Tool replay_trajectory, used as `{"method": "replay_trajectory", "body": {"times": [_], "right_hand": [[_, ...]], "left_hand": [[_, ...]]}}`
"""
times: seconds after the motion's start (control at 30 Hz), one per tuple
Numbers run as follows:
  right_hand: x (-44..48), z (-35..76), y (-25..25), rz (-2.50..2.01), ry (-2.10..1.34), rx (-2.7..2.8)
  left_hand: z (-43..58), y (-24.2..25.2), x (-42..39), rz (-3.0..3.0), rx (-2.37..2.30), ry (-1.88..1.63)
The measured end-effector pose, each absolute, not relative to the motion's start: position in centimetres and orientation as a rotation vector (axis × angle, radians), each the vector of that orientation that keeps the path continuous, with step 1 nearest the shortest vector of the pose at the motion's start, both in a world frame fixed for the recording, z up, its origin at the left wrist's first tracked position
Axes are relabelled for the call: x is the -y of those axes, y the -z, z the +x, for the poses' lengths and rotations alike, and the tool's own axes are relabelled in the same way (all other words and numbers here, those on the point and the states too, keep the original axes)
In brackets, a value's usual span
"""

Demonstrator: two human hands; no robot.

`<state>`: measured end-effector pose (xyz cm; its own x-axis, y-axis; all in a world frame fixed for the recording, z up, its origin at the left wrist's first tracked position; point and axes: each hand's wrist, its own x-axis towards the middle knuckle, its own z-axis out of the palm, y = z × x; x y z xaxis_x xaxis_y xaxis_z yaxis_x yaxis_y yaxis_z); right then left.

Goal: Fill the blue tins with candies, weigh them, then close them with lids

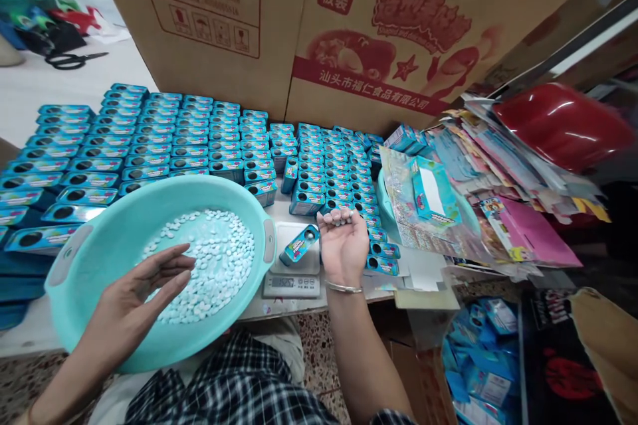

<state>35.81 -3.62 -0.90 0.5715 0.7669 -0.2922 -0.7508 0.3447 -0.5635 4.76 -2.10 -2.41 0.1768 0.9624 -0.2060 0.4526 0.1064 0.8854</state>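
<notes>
My left hand (144,289) hangs over the turquoise basin (124,212), fingers stretched out and holding nothing. Many small pale candy tablets (219,259) lie in the basin. Palm up, my right hand (343,246) has its fingers curled in beside the scale; whatever they hold is too small to make out. A small blue box (300,244) with a round opening lies on the white digital scale (292,285), near this hand. Pale tablets seem to show in its opening. The scale's display is lit.
Rows of blue boxes (189,139) with round holes line the table behind the basin. A large carton (219,80) stands behind them. To the right are a stack of printed sheets (483,166), a tissue-type box (433,189) and a red bowl-like object (558,123). Scissors (70,61) lie far left.
</notes>
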Motion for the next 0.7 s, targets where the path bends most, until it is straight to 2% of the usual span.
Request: {"method": "replay_trajectory", "body": {"times": [0.13,0.27,0.5,0.7], "right_hand": [[4.3,37.3,0.6,-0.587,-1.059,-0.051],[6.2,39.3,0.2,-0.497,-1.039,-0.042],[11.3,42.3,0.3,-0.564,-0.876,0.041],[12.6,42.6,1.2,-0.588,-0.879,-0.020]], "left_hand": [[6.1,1.2,0.9,1.672,-1.338,-0.639],[9.1,-0.9,-1.2,2.110,-1.167,-0.624],[14.4,-2.5,-5.1,2.819,-0.633,-0.515],[19.4,-2.6,-6.3,3.059,-0.080,-0.262]]}}
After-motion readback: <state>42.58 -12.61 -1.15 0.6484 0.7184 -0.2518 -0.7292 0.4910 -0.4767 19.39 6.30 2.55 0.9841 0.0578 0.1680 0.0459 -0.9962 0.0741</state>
